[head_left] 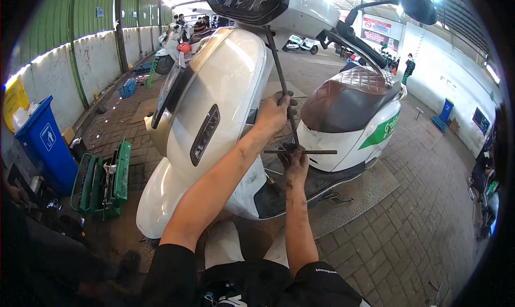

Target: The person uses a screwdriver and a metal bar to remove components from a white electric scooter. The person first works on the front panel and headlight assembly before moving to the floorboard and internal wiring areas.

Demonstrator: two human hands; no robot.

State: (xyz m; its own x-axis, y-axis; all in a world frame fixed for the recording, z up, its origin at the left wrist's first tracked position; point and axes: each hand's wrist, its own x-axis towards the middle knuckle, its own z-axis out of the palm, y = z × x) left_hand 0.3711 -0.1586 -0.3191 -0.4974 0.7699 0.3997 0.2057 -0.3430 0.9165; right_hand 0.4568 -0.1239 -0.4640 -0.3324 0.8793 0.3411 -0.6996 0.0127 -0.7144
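Observation:
My left hand (pixel 272 115) is closed round the shaft of a long dark T-handle wrench (pixel 277 63). The shaft slants up to the underside of the scooter's headlight housing (pixel 249 6), where its tip is hidden. Lower down, my right hand (pixel 295 170) grips the wrench where the crossbar meets the shaft, and the bar sticks out on both sides. Both hands are in front of the white scooter's seat, beside its front panel (pixel 225 76). The brown quilted seat (pixel 348 100) lies to the right, above the dark footboard (pixel 284 197).
An open green toolbox (pixel 110 183) stands on the floor at left, beside a blue bin (pixel 47 146). A metal plate (pixel 357 202) lies under the scooter on the brick paving. Other scooters (pixel 300 44) and people are farther back. A mirror (pixel 416 5) juts out at upper right.

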